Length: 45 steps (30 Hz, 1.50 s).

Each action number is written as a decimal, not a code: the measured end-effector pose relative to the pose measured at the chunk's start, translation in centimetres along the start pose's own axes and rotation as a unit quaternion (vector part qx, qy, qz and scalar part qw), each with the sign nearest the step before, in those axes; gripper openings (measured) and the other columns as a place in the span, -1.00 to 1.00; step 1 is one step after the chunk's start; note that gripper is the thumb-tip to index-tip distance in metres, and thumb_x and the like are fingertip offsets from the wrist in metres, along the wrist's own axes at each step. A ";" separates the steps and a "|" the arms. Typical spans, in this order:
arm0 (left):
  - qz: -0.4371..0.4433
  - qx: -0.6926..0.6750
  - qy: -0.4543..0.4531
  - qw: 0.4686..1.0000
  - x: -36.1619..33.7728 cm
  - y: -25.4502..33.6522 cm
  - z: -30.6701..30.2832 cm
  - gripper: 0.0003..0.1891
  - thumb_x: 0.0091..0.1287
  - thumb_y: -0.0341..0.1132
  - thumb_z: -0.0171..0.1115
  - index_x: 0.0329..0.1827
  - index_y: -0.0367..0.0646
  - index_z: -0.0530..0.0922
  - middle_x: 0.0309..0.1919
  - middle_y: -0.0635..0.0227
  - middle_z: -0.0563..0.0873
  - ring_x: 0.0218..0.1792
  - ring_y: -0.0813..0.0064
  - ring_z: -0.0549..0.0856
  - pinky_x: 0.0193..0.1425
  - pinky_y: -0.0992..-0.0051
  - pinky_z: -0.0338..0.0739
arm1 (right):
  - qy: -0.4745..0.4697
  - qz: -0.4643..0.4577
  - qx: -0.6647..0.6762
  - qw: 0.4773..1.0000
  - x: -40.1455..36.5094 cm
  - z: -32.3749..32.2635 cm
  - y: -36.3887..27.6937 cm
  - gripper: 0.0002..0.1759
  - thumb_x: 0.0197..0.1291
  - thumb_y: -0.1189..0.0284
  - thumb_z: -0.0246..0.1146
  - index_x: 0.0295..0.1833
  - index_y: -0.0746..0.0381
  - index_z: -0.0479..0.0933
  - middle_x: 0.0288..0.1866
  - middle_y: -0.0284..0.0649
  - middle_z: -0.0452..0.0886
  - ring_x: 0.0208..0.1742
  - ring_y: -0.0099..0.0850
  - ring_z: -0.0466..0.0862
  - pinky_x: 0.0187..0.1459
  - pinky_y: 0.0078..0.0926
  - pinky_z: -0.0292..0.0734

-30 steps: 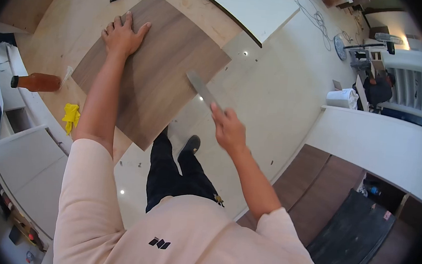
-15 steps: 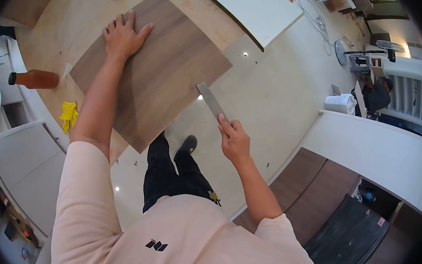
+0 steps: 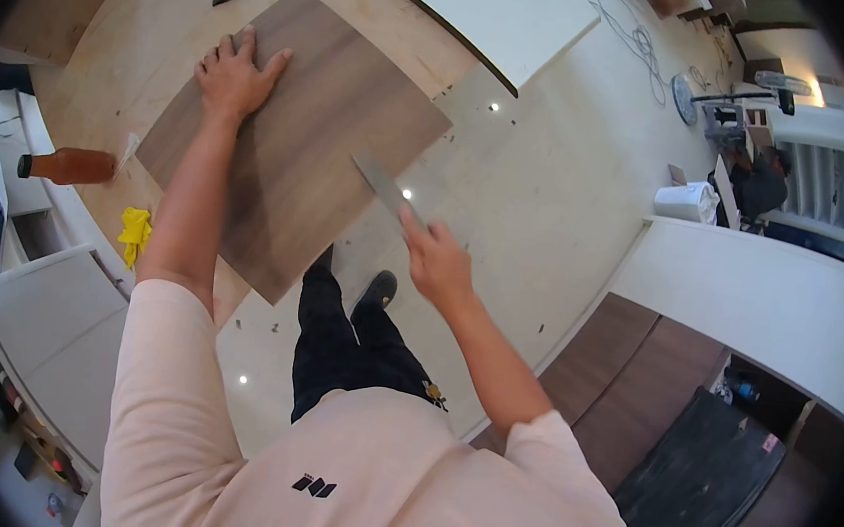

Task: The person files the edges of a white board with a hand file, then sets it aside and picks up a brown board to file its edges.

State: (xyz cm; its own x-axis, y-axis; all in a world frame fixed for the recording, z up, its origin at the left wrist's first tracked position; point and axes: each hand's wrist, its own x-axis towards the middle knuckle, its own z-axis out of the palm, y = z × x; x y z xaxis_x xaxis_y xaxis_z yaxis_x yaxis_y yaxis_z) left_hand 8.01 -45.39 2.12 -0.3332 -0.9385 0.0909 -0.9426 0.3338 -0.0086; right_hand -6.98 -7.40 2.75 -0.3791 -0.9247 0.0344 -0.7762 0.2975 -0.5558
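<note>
Workbench [image 3: 168, 15] carries the wood board [image 3: 302, 148], one side overhanging. Left hand [image 3: 234, 78] spread flat on it; right hand [image 3: 440, 265] grips a file [image 3: 379, 181] across its edge, contact unclear. Light palm pressure could let the board slip.

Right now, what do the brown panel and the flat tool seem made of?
The brown panel looks like matte wood or wood-look laminate, from its streaked grain; the flat tool is probably dull metal, from its even grey color and straight edges.
</note>
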 end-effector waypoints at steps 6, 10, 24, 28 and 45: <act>-0.003 0.006 -0.011 1.000 0.4 -0.1 0.2 -0.07 0.33 0.53 -0.06 0.63 0.14 0.28 0.53 0.02 0.35 0.52 -0.05 0.32 0.59 -0.03 0.06 | 0.035 -0.008 0.003 0.999 3.8 -1.1 -0.7 -0.55 0.38 0.35 0.29 0.36 -0.20 0.59 -0.37 -0.21 0.44 -0.43 -0.14 0.58 -0.37 -0.23 0.52; 0.000 -0.011 -0.005 1.000 -0.1 -0.2 0.5 -0.06 0.32 0.53 -0.05 0.62 0.11 0.29 0.53 0.04 0.34 0.52 -0.04 0.31 0.59 -0.04 0.03 | -0.031 0.044 0.015 0.998 -4.1 -2.2 1.1 -0.55 0.39 0.36 0.27 0.36 -0.19 0.58 -0.36 -0.22 0.45 -0.41 -0.15 0.59 -0.37 -0.24 0.53; -0.018 -0.043 -0.006 0.999 0.2 0.4 -0.7 -0.07 0.32 0.49 0.01 0.60 0.03 0.32 0.51 0.02 0.39 0.52 -0.01 0.32 0.58 -0.10 0.03 | 0.033 0.014 -0.025 0.999 1.7 -5.0 6.2 -0.55 0.38 0.31 0.30 0.34 -0.29 0.58 -0.29 -0.25 0.48 -0.41 -0.18 0.60 -0.40 -0.24 0.55; -0.081 -0.031 -0.020 0.996 3.1 3.4 -1.1 -0.05 0.31 0.47 0.01 0.54 -0.12 0.35 0.48 0.07 0.42 0.53 0.05 0.31 0.56 -0.23 -0.02 | 0.010 -0.004 -0.025 1.000 -1.0 -6.2 6.0 -0.52 0.36 0.34 0.33 0.36 -0.27 0.58 -0.31 -0.26 0.46 -0.44 -0.20 0.58 -0.45 -0.27 0.54; -0.117 -0.040 0.026 0.992 4.6 6.6 0.4 -0.03 0.29 0.51 0.00 0.47 -0.19 0.41 0.41 0.07 0.49 0.46 0.05 0.41 0.56 -0.15 0.02 | -0.062 -0.010 -0.005 0.998 2.4 -6.0 7.7 -0.53 0.36 0.32 0.28 0.35 -0.29 0.57 -0.30 -0.22 0.47 -0.44 -0.13 0.61 -0.44 -0.17 0.54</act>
State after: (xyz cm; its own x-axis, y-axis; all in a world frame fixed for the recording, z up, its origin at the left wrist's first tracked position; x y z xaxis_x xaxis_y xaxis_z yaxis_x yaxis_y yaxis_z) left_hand 0.21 -47.52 2.12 -0.1024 -0.9860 0.1318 -0.9884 0.1158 0.0984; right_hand -16.85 -5.96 3.53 -0.2991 -0.9525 -0.0575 -0.7886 0.2807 -0.5471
